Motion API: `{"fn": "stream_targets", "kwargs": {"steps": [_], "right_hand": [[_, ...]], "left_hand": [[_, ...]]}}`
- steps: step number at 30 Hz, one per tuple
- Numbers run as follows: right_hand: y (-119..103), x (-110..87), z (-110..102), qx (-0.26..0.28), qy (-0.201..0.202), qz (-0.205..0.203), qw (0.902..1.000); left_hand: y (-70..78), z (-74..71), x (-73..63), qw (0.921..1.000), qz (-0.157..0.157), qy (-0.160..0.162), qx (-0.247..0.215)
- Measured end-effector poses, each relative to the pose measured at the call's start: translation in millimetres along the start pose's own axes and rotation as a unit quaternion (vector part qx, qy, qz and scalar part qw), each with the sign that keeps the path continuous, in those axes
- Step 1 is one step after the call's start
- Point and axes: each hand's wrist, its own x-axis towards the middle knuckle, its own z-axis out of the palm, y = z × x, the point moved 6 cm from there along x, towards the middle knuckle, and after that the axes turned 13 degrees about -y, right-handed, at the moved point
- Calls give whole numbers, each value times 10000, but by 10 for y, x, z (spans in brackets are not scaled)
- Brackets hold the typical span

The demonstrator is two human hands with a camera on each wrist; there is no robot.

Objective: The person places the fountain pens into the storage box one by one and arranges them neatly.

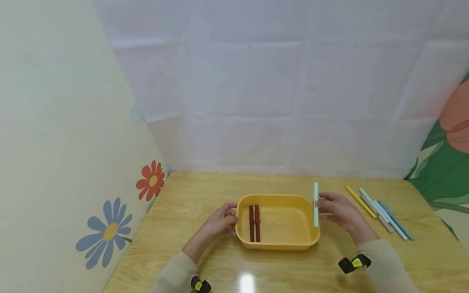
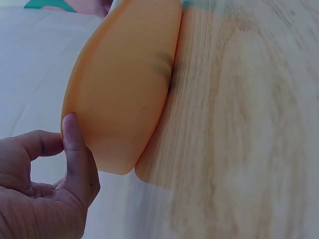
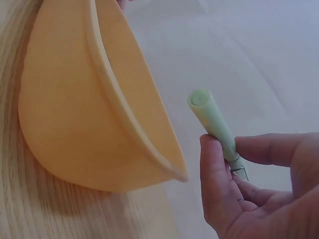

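Observation:
A yellow plastic tray (image 1: 280,247) with rounded corners stands on the wooden table, two dark red pens (image 1: 257,224) lying side by side in its left part. At the tray's left end, my left hand (image 1: 221,219) pinches the rim between thumb and fingers; in the left wrist view a fingertip (image 2: 71,124) presses the outer wall. My right hand (image 1: 338,210) pinches a light green pen (image 1: 316,205) with a metal clip, held up over the tray's right rim. The right wrist view shows the pen's round end (image 3: 200,97) beside the tray wall (image 3: 75,114).
To the right of the right hand, several loose pens lie on the table: a yellow pen (image 1: 360,202), a light blue pen (image 1: 393,223) and others in green, pinkish and blue-grey. A white cloth (image 1: 238,93) hangs behind the table, and a flower-patterned wall (image 1: 110,232) flanks it at left.

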Motion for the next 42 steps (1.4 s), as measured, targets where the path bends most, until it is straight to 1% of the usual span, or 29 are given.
{"fn": "stream_targets", "kwargs": {"steps": [5,15,19,25,33,38,42], "right_hand": [[-14,21,120,-8,-153,-109,9998],[-36,58,334,-141,-185,-56,9997],[-16,95,413,-68,-192,-33,9998],[-5,129,492,-2,-160,-10,9999],[-10,175,600,79,-79,92,9999],[7,202,649,140,-93,153,9997],[16,225,679,108,-123,167,9997]], "left_hand": [[18,-3,2,10000,-18,-7,17],[58,13,-15,10000,-17,-29,91],[68,20,-21,10000,-20,-11,95],[66,26,-15,9999,1,-60,85],[28,-3,-6,10000,22,-68,61],[6,-8,16,10000,-7,-64,53],[15,-6,18,10000,-2,-84,47]]}}
